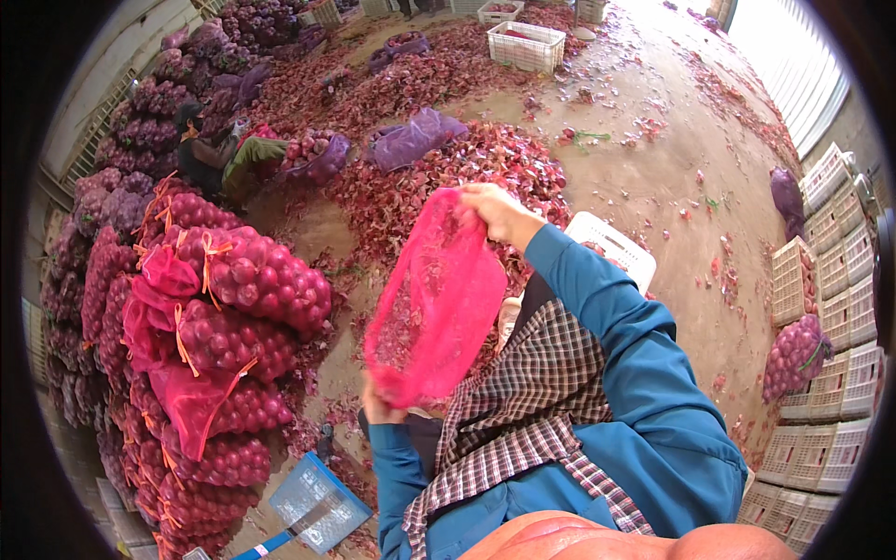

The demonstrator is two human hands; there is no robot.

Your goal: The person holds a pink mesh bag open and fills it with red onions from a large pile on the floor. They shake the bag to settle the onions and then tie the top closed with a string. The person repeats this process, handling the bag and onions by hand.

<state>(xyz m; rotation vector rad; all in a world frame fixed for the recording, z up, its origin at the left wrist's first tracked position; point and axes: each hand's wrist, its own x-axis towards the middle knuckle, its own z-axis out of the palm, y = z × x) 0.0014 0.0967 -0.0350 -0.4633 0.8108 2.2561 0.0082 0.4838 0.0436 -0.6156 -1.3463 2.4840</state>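
Note:
A pink mesh bag (448, 301) is stretched out in front of me, its mouth spread wide, and it looks limp with nothing plainly inside. The upper end of its rim is gripped by my right hand (495, 215). Lower down, near my lap, my left hand (381, 402) holds the opposite end, its fingers partly hidden by the mesh. Behind the bag lies a heap of loose red onion skins (518, 168). Under my right forearm stands a white plastic crate (616, 245), with some onions showing at its edge.
Filled onion sacks (269, 276) with orange ties are stacked at my left. A blue plastic basket (322, 500) stands near my left elbow. Another person (210, 150) sits by an open onion sack (325, 161). White crates (840, 385) line the right wall; another crate (526, 47) stands farther off.

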